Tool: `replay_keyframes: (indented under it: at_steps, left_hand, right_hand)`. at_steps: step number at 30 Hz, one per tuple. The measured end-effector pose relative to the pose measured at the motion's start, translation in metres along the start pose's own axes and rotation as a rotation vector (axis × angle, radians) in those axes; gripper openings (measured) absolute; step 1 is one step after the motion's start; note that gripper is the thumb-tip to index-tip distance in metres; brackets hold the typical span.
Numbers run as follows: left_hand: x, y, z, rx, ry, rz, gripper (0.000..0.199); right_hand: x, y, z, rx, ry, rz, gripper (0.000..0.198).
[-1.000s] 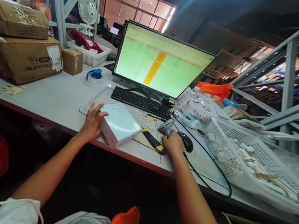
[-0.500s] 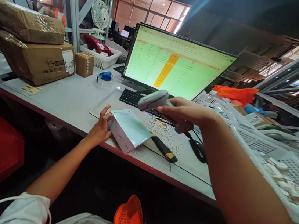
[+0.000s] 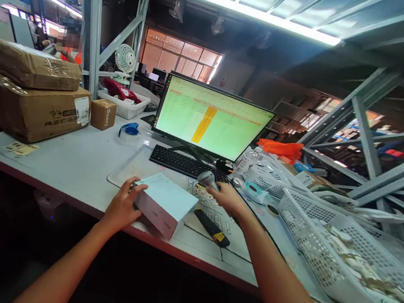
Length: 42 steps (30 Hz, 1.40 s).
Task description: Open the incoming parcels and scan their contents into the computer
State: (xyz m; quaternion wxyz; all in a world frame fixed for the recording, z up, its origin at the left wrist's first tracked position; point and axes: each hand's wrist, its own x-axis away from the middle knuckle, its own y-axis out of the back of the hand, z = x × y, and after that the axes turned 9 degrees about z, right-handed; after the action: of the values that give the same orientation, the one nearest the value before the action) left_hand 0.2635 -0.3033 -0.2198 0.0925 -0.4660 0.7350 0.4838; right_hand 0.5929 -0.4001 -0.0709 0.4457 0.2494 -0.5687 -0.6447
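Observation:
My left hand (image 3: 123, 205) grips the left end of a pale blue-white box (image 3: 167, 198), its fingers on the top edge and thumb at the side. The box sits at the front edge of the desk, partly on a printed desk mat (image 3: 128, 167). In my right hand (image 3: 228, 198) is a grey barcode scanner (image 3: 207, 178), held low over the mat just in front of the black keyboard (image 3: 174, 159). The scanner's handle is mostly hidden by my fingers. A black-and-yellow utility knife (image 3: 212, 228) lies between the box and my right forearm.
A monitor (image 3: 210, 117) showing a spreadsheet stands behind the keyboard. Cardboard boxes (image 3: 38, 113) and a blue tape dispenser (image 3: 130, 130) are at left. White perforated baskets (image 3: 317, 253) with goods line the right. Far left, a person (image 3: 69, 47) is behind the metal rack.
My right hand has lowered the scanner from above the box toward the mat, to the box's right. My left hand stays on the box. The view has tilted upward.

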Motion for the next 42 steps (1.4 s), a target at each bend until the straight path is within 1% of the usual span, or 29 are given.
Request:
replay_keyframes:
  at_steps: [2, 4, 6, 8, 10, 11, 14, 15, 16, 18, 20, 21, 23, 25, 27, 28, 30, 32, 34, 37, 39, 42]
  left_hand:
    - [-0.001, -0.003, 0.001, 0.031, 0.082, -0.091, 0.068]
    - [-0.003, -0.004, 0.003, 0.037, 0.211, -0.114, 0.061]
    - [-0.006, -0.005, 0.003, 0.01, 0.367, -0.061, 0.059]
    - [-0.01, -0.004, 0.002, -0.009, 0.478, 0.016, 0.06]
    - [-0.013, -0.002, 0.0, -0.005, 0.511, 0.08, 0.06]
    - [-0.014, 0.0, -0.002, 0.0, 0.516, 0.109, 0.06]
    - [-0.016, 0.003, -0.004, -0.012, 0.535, 0.173, 0.058]
    - [-0.016, 0.004, -0.004, -0.016, 0.537, 0.185, 0.057]
    - [-0.017, 0.005, -0.003, -0.017, 0.536, 0.194, 0.056]
    - [-0.016, 0.006, -0.001, -0.016, 0.525, 0.201, 0.055]
    - [-0.016, 0.005, 0.001, -0.015, 0.509, 0.199, 0.055]
    - [-0.015, 0.005, 0.002, -0.018, 0.502, 0.196, 0.055]
    - [-0.014, 0.005, 0.004, -0.014, 0.493, 0.185, 0.055]
    - [-0.014, 0.005, 0.004, -0.001, 0.491, 0.172, 0.054]
    - [-0.015, 0.005, 0.004, 0.016, 0.495, 0.166, 0.054]
    - [-0.015, 0.006, 0.003, 0.024, 0.499, 0.168, 0.053]
    - [-0.016, 0.006, 0.0, 0.039, 0.518, 0.171, 0.053]
    - [-0.017, 0.007, -0.003, 0.054, 0.549, 0.166, 0.053]
    - [-0.017, 0.008, -0.006, 0.073, 0.583, 0.161, 0.054]
    - [-0.017, 0.01, -0.01, 0.098, 0.622, 0.165, 0.054]
    - [-0.017, 0.011, -0.011, 0.118, 0.643, 0.169, 0.054]
    - [-0.015, 0.011, -0.009, 0.136, 0.662, 0.155, 0.054]
  right_hand:
    - [0.008, -0.024, -0.031, 0.064, -0.122, -0.069, 0.028]
    - [0.017, -0.047, -0.055, 0.094, -0.221, -0.111, 0.033]
    - [0.025, -0.065, -0.072, 0.148, -0.313, -0.156, 0.04]
    - [0.029, -0.074, -0.08, 0.211, -0.369, -0.189, 0.047]
    - [0.03, -0.07, -0.08, 0.239, -0.372, -0.218, 0.053]
    - [0.028, -0.064, -0.077, 0.23, -0.357, -0.257, 0.055]
    - [0.012, -0.04, -0.057, 0.165, -0.307, -0.482, 0.053]
    - [0.002, -0.033, -0.049, 0.142, -0.287, -0.515, 0.053]
    - [-0.01, -0.028, -0.042, 0.124, -0.257, -0.493, 0.053]
    - [-0.037, -0.026, -0.031, 0.1, -0.179, -0.355, 0.05]
    - [-0.064, -0.033, -0.025, 0.093, -0.113, -0.225, 0.044]
    - [-0.076, -0.038, -0.023, 0.092, -0.1, -0.194, 0.041]
    - [-0.091, -0.045, -0.025, 0.09, -0.089, -0.189, 0.039]
    - [-0.096, -0.043, -0.033, 0.089, -0.076, -0.253, 0.039]
    - [-0.089, -0.032, -0.05, 0.089, -0.058, -0.351, 0.041]
    - [-0.082, -0.024, -0.064, 0.089, -0.055, -0.405, 0.042]
    - [-0.063, -0.01, -0.099, 0.091, -0.075, -0.512, 0.045]
    - [-0.042, -0.006, -0.143, 0.098, -0.099, -0.593, 0.046]
    - [-0.024, -0.015, -0.189, 0.11, -0.068, -0.646, 0.045]
    - [-0.009, -0.048, -0.248, 0.094, 0.132, -0.678, 0.051]
    - [-0.007, -0.07, -0.273, 0.055, 0.176, -0.677, 0.056]
    - [-0.011, -0.091, -0.287, 0.015, 0.173, -0.677, 0.058]
